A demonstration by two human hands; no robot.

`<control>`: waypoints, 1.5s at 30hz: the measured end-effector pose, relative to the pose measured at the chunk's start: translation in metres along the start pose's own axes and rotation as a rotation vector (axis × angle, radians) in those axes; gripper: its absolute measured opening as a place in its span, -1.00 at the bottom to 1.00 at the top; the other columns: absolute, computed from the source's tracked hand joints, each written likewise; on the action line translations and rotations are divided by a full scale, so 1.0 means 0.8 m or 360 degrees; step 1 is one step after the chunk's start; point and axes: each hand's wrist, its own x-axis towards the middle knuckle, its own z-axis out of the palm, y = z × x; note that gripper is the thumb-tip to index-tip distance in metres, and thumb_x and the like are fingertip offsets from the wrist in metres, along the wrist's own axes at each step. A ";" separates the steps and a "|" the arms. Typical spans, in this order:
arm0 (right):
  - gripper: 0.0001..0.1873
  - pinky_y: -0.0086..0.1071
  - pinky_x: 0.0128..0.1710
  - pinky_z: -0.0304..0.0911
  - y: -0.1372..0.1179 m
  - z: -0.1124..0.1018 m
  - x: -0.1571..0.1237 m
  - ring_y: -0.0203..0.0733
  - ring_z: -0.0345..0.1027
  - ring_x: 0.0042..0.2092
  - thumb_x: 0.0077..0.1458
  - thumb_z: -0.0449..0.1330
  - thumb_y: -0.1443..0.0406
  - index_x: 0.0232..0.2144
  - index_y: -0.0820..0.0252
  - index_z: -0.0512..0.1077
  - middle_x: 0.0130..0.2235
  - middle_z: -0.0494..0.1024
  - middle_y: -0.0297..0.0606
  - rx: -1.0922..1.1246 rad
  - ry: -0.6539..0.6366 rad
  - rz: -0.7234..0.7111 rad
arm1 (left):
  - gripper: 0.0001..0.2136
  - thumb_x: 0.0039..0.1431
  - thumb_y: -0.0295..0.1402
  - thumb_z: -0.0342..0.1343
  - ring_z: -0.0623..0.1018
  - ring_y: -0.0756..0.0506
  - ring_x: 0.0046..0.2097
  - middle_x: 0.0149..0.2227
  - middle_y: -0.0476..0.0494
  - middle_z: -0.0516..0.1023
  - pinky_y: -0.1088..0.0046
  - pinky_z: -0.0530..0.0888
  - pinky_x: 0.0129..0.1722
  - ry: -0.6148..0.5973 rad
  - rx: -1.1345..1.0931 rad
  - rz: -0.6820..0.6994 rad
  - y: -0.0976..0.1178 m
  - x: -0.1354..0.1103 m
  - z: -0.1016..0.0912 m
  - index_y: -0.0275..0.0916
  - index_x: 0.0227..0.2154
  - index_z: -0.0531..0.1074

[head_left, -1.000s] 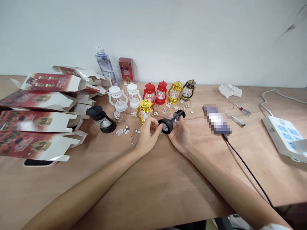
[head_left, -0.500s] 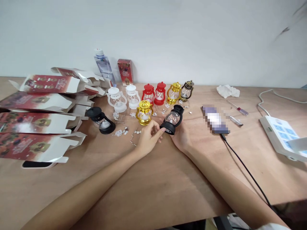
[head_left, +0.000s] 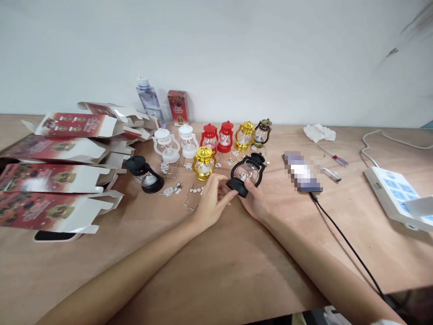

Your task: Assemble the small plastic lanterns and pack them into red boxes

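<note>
A small black lantern [head_left: 246,174] with a clear globe is tilted between my two hands, just over the table. My left hand [head_left: 213,201] pinches the left side of its black base. On the other side, my right hand [head_left: 255,198] grips the base, its thumb up against the clear globe. A gold lantern [head_left: 204,164] stands just beyond my left hand. Small round batteries and bent wires [head_left: 192,198] lie on the table to the left of that hand. Another black lantern [head_left: 144,175] leans farther left.
White lanterns [head_left: 166,146], red lanterns [head_left: 225,137], a gold one and a bronze one [head_left: 262,133] stand in a row behind. Opened red boxes [head_left: 47,210] pile up at left. A bottle [head_left: 150,104], phone [head_left: 302,171], screwdriver [head_left: 338,160] and power strip [head_left: 395,194] surround the work area.
The black lantern has turned so its globe and handle face me more broadly. My right thumb has come round to the front of it. The view has shifted slightly.
</note>
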 end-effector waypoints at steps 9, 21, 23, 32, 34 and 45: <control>-0.47 -0.13 0.12 0.20 0.006 -0.002 0.003 -0.08 0.37 0.00 -0.15 0.29 -0.10 -0.20 0.05 0.42 -0.10 0.55 -0.27 -0.0253 -0.0021 -0.0236 | -0.74 0.18 -0.19 0.08 0.51 -0.03 -0.27 -0.32 -0.05 0.44 0.42 0.52 -0.22 -0.0240 -0.0283 -0.0147 -0.005 0.004 0.000 -0.22 -0.15 0.27; -0.48 -0.17 0.00 0.33 0.004 -0.002 0.005 -0.07 0.42 -0.03 -0.17 0.31 -0.09 -0.20 0.03 0.44 -0.11 0.57 -0.29 -0.0165 -0.0094 -0.0006 | -0.60 0.10 -0.09 0.14 0.51 -0.08 -0.18 -0.05 -0.17 0.42 0.40 0.53 -0.21 -0.0203 -0.0578 -0.0229 -0.003 0.007 0.002 -0.21 -0.10 0.27; -0.50 -0.17 -0.02 0.34 0.004 -0.002 0.005 -0.08 0.44 -0.07 -0.18 0.34 -0.06 -0.22 0.05 0.45 -0.15 0.58 -0.29 -0.0137 -0.0074 -0.0009 | -0.64 0.11 -0.12 0.14 0.51 -0.06 -0.21 -0.10 -0.15 0.42 0.43 0.50 -0.22 -0.0187 -0.0527 -0.0213 -0.003 0.006 0.002 -0.21 -0.13 0.26; -0.52 -0.20 -0.01 0.30 0.004 -0.005 0.003 -0.13 0.45 -0.16 -0.20 0.37 -0.01 -0.24 0.08 0.46 -0.25 0.58 -0.33 -0.0270 -0.0046 -0.0059 | -0.81 0.12 -0.38 0.02 0.40 0.00 -0.38 -0.38 0.01 0.34 0.47 0.38 -0.34 -0.0161 -0.0110 -0.0105 -0.005 -0.002 -0.001 -0.20 -0.22 0.17; -0.50 -0.19 0.01 0.29 0.005 -0.005 0.002 -0.13 0.44 -0.15 -0.20 0.37 0.00 -0.22 0.09 0.46 -0.22 0.57 -0.31 -0.0295 -0.0043 -0.0073 | -0.81 0.09 -0.41 0.00 0.38 -0.01 -0.38 -0.39 0.01 0.32 0.47 0.36 -0.35 -0.0138 -0.0016 -0.0084 -0.006 -0.003 -0.001 -0.20 -0.21 0.16; -0.53 -0.18 0.08 0.23 0.007 -0.002 0.005 -0.14 0.40 -0.09 -0.16 0.37 0.09 -0.17 0.11 0.46 -0.15 0.55 -0.29 -0.0304 -0.0002 -0.0103 | -0.75 0.10 -0.49 -0.07 0.37 -0.02 -0.36 -0.38 -0.01 0.33 0.43 0.35 -0.33 -0.0137 0.0230 -0.0081 -0.002 -0.002 -0.002 -0.23 -0.14 0.15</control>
